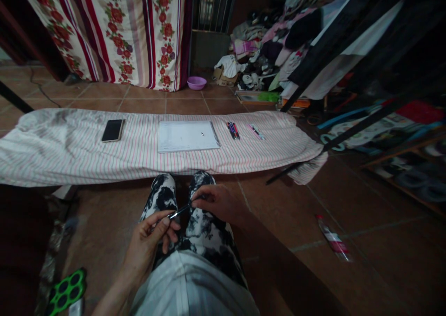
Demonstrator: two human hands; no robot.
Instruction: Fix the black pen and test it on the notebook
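Note:
Above my knees, my left hand [155,230] pinches one end of a slim, shiny pen [179,211] between thumb and fingers. My right hand [218,203] grips the other end with its fingertips, which hide that end. The pen slants up to the right between both hands. Ahead of them a spiral notebook [184,139] lies open at a pale page, with a small dark item [202,134] on it, too small to name. Several pens [233,131] lie together right of the notebook. Farther right are more slim pens [256,132], pinkish and white.
A striped cloth [139,160] covers the long, low surface before me. On its left lies a phone [113,130]. A bottle [333,238] lies on the tiled floor at right, and a green object with round holes [67,290] at lower left. Behind stands a purple basin [197,83].

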